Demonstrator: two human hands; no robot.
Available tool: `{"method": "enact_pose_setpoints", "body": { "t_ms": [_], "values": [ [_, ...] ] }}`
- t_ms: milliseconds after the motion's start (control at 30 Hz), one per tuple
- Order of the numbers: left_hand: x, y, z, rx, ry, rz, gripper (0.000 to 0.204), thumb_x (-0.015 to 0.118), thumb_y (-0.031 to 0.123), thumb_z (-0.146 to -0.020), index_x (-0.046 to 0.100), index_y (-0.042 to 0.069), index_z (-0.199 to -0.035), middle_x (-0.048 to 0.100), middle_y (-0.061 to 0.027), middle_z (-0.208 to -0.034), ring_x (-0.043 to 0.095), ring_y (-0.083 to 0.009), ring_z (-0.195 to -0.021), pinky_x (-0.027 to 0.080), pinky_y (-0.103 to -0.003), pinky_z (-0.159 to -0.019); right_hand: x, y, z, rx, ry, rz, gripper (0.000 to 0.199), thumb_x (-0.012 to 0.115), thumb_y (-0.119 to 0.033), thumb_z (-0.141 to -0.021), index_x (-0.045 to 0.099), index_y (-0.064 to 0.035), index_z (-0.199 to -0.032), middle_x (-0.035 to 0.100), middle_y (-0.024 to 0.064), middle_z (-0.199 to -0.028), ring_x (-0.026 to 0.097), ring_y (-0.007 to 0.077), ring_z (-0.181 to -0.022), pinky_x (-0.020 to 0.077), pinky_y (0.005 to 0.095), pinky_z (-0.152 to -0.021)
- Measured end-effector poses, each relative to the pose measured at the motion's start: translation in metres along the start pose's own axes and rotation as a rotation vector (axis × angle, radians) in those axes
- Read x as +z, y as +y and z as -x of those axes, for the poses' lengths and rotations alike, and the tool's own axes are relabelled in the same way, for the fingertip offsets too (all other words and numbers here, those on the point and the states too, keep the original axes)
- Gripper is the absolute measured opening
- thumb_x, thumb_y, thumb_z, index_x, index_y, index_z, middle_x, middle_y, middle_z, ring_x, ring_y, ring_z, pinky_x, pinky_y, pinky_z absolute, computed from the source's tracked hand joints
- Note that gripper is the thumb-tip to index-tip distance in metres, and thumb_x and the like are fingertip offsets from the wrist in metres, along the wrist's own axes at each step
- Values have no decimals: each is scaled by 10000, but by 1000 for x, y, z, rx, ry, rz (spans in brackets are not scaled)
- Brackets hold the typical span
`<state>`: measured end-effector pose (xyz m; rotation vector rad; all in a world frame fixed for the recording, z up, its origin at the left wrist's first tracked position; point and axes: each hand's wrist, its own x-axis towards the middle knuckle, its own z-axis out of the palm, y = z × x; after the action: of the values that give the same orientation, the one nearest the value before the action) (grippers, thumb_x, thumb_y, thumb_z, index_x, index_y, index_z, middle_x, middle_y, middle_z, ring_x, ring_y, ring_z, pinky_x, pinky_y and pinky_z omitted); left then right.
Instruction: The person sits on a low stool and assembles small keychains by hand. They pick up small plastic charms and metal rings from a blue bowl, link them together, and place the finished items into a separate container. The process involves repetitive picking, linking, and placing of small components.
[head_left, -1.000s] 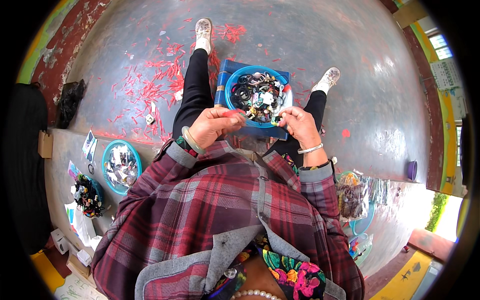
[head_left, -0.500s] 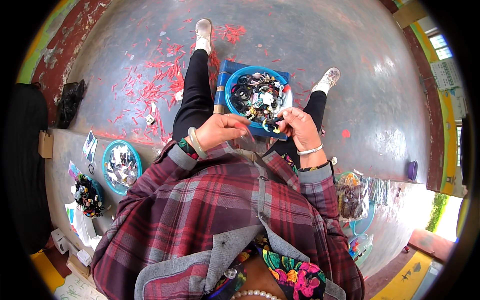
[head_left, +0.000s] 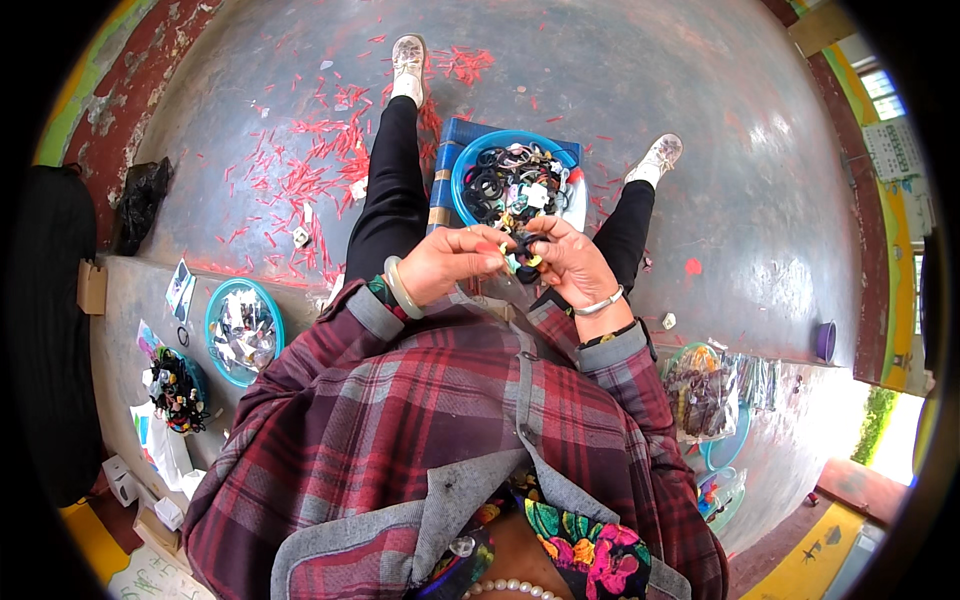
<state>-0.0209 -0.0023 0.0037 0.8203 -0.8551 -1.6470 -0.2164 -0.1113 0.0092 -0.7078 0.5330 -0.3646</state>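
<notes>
My left hand (head_left: 447, 263) and my right hand (head_left: 578, 262) meet just in front of the blue basin. Between their fingertips is a dark hair tie (head_left: 524, 258) with small yellow and pale green pieces on it. My right thumb and fingers grip the dark band. Opposite, the fingers of my left hand are pinched at its yellow and green edge; a bit of red shows at those fingertips, too small to make out. Behind my hands, the round blue basin (head_left: 458, 178) holds many black hair ties with coloured and white ornaments.
Under the basin stands a blue box-like stand (head_left: 449, 150), between my outstretched legs. Red scraps (head_left: 310, 180) litter the floor. To my left are a turquoise basin (head_left: 278, 318) of small packets and a heap of hair ties (head_left: 176, 392); to my right, a bag of brown items (head_left: 703, 395).
My right hand has moved left and a little nearer to me, away from the basin's rim, bringing the hair tie with it. My left fingertips now touch the hair tie.
</notes>
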Motion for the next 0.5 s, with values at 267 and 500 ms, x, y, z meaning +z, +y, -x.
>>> {"method": "enact_pose_setpoints", "body": {
  "t_ms": [267, 500],
  "values": [
    [-1, 5, 2, -82, 97, 337, 231, 574, 96, -848, 585, -11, -1052, 621, -72, -930, 586, -131, -806, 489, -256, -714, 11, 0, 3, -127, -78, 208, 382, 691, -18, -713, 559, -55, -1070, 565, -26, -860, 480, 38, -657, 352, 158, -519],
    [4, 9, 1, -144, 199, 261, 211, 553, 87, -852, 587, -12, -1035, 626, -93, -947, 615, -151, -782, 508, -256, -720, 1, -3, 3, -149, 55, 205, 268, 663, -38, -753, 593, -27, -1011, 587, -8, -840, 505, 51, -670, 393, 170, -590]
  ]
}}
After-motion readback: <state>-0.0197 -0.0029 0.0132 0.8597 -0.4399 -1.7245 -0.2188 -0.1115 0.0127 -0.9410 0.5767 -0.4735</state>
